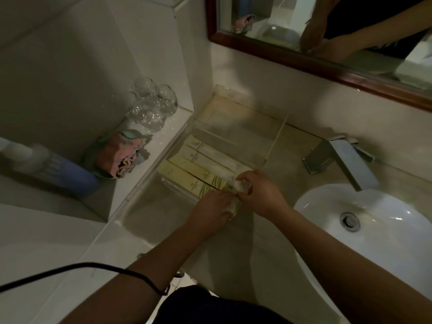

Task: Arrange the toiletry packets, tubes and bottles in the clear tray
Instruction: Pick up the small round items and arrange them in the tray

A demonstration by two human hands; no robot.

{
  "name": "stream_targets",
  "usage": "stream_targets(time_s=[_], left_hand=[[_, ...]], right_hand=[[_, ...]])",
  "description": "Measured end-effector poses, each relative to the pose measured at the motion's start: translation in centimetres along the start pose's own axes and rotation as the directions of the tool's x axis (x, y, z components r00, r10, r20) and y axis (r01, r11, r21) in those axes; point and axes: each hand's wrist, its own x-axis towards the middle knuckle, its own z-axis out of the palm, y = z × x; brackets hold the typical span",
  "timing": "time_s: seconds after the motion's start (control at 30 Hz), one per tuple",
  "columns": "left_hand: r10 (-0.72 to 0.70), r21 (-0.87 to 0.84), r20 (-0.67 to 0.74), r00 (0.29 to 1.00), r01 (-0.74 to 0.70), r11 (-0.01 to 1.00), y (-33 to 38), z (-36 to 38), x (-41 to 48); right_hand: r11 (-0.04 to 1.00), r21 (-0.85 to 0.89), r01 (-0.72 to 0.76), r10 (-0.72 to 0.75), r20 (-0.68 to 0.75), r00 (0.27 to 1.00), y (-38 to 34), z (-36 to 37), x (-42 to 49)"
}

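A clear tray lies on the beige counter beside the sink, split by thin dividers. Several long cream and yellow toiletry packets lie side by side in its near compartment. At the tray's near right corner both hands meet over a small pale packet. My right hand pinches its upper end. My left hand holds its lower end, and the fingers hide most of it. The tray's far compartments look bare.
A white basin with a chrome drain and a square chrome tap sit at the right. Two upturned glasses, a folded pink cloth and a blue spray can rest on the tiled ledge at left. A wood-framed mirror hangs behind.
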Motion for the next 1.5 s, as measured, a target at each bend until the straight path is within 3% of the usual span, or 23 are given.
stream_targets(time_s=[0.1, 0.3, 0.5, 0.7, 1.17, 1.5], left_hand=[[-0.051, -0.009, -0.006, 0.999, 0.051, 0.999, 0.1, 0.0, -0.1], [-0.184, -0.166, -0.164, 0.969, 0.157, 0.974, 0.1, 1.0, -0.6], [-0.299, -0.287, -0.205, 0.932, 0.235, 0.929, 0.9, 2.0, -0.5], [-0.347, -0.257, -0.241, 0.907, 0.285, 0.923, 1.3, 2.5, -0.5], [-0.405, -0.273, -0.252, 0.879, 0.337, 0.901, 2.3, 2.3, -0.2], [-0.368, -0.121, -0.280, 0.887, 0.347, 0.930, 2.3, 2.6, 0.3]], right_hand=[[0.999, -0.047, 0.015, -0.014, 0.021, 1.000, -0.2, -0.2, 0.1], [0.962, -0.251, 0.110, -0.099, 0.056, 0.994, -1.1, -0.3, 0.8], [0.927, -0.333, 0.172, -0.099, 0.225, 0.969, -1.5, 0.1, 1.6], [0.897, -0.388, 0.210, -0.093, 0.298, 0.950, -1.6, 0.2, 2.2], [0.890, -0.408, 0.203, -0.074, 0.311, 0.948, -1.8, 0.6, 2.6], [0.821, -0.507, 0.261, -0.131, 0.278, 0.952, -2.4, 0.4, 2.3]])
